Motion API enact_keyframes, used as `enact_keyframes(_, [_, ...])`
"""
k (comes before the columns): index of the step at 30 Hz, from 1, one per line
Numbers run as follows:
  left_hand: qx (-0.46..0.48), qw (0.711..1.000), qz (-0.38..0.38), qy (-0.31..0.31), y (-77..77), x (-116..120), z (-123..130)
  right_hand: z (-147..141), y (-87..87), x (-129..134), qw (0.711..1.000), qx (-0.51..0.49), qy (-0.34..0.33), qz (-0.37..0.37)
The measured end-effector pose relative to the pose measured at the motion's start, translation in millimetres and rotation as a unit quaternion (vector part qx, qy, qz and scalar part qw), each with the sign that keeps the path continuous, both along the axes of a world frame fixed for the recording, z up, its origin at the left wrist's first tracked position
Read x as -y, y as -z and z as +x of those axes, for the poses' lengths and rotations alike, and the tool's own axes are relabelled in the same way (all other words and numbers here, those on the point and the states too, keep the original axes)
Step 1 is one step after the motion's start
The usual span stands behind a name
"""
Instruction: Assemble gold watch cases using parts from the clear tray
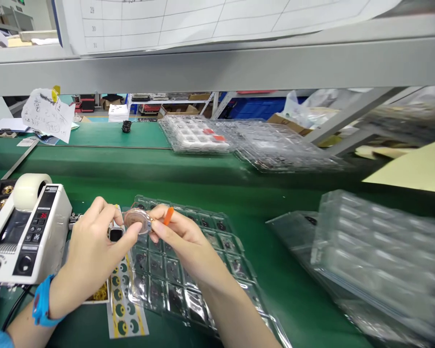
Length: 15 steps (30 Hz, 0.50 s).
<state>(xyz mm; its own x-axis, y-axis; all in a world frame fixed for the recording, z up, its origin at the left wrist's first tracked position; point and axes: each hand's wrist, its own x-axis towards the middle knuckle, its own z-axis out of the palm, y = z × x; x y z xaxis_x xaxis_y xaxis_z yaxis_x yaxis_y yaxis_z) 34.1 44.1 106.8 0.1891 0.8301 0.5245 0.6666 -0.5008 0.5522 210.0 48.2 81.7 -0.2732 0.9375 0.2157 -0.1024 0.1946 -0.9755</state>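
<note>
A round, clear disc-shaped part (133,218) with thin copper-coloured wire at its edge is held up between both hands. My left hand (97,237), a blue band at its wrist, grips the disc's left and lower rim between thumb and fingers. On the right side, my right hand (177,232) pinches the disc's edge with thumb and forefinger. A small orange strip (168,215) sticks up from the right fingers; its lower end is hidden. Below the hands lie a clear compartment tray (174,270) with small dark parts and a sheet of yellow-and-grey stickers (125,309).
A white tape dispenser (43,232) stands at left beside a black tray of brass-coloured parts (3,193). Stacked clear trays (380,261) sit at right, blurred. More trays (275,140) rest at the back. A grey shelf beam (217,72) crosses above.
</note>
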Motion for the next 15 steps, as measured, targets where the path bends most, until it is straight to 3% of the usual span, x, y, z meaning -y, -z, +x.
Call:
enact_keyframes(4, [-0.009,0.995,0.078,-0.053,-6.7,-1.3,-10.2,2.1,0.5,0.1,0.999,-0.029,0.003,-0.028])
enact_keyframes(9, [0.062,0.986,0.132,0.08,-8.4,2.2,-8.3,-2.0,-5.0,6.5,0.993,-0.08,-0.032,-0.082])
enact_keyframes(12, [0.072,0.981,0.097,0.151,-3.9,1.8,-4.0,-6.8,-7.9,11.8,0.987,-0.112,-0.04,-0.108])
enact_keyframes(15, [0.092,0.978,0.046,0.179,0.2,-0.9,-3.7,-10.0,-7.9,15.3,0.984,-0.127,-0.035,-0.122])
